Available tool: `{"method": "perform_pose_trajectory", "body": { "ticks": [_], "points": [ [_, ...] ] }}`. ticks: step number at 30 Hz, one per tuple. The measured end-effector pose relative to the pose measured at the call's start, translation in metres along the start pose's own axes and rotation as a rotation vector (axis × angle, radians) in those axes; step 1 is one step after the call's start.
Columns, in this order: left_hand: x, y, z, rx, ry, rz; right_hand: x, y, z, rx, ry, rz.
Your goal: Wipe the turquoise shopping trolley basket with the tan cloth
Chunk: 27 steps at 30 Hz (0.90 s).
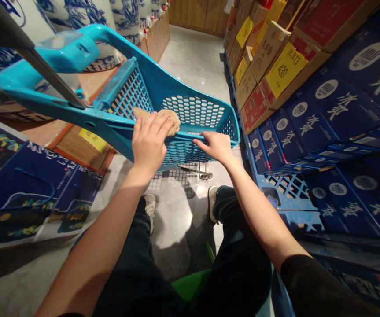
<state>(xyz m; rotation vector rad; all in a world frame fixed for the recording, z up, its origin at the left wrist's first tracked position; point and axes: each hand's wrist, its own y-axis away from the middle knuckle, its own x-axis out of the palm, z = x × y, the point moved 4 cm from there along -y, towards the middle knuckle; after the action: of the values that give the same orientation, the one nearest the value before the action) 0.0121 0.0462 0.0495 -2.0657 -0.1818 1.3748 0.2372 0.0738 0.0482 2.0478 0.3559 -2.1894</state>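
1. Head view: a person sits or stoops over a blue shopping cart (150, 75), feet apart on the grey tiled floor (185, 57).
2. Left hand (150, 143): fingers slightly spread, curved over a bunched tan cloth (174, 122), holding it at the near rim of the basket.
3. Right hand (218, 144): clasping the same rim farther along, fingers over the edge, thumb stretched toward the cloth; fingertips partly hidden.
4. Cart tipped at an angle, its handle end on the person's left; perforated basket walls visible beyond both hands.
5. Person's right: stacked blue boxes (328, 103), brown cartons above with a yellow price sign (284, 68).
6. Person's left: large blue-and-white jars (77, 15) on a wooden ledge.
7. Something green (191, 281) between the legs.
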Motion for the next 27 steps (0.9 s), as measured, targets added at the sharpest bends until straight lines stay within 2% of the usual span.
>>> {"method": "perform_pose_trajectory", "body": {
  "ticks": [5,12,15,19,21,25,27],
  "points": [
    [0.010,0.004,-0.020,0.140,0.027,0.094,0.001,-0.001,0.001,-0.017,-0.003,-0.017],
    [-0.008,-0.001,0.015,0.006,0.023,-0.053,-0.005,0.002,0.004,-0.021,-0.016,0.016],
    [-0.003,0.002,0.007,0.040,0.041,-0.046,-0.006,0.002,0.006,-0.028,-0.025,0.012],
    [0.009,0.004,-0.011,0.116,0.065,0.041,-0.006,0.002,0.005,-0.009,-0.020,0.014],
    [0.007,0.002,-0.009,0.112,0.066,0.045,-0.006,0.002,0.004,0.003,-0.011,0.014],
    [-0.006,0.000,0.011,0.023,0.042,-0.019,-0.005,0.001,0.004,0.009,0.004,0.033],
    [-0.007,0.001,0.013,0.008,0.041,-0.040,-0.005,0.001,0.005,0.005,0.006,0.035]
  ]
}}
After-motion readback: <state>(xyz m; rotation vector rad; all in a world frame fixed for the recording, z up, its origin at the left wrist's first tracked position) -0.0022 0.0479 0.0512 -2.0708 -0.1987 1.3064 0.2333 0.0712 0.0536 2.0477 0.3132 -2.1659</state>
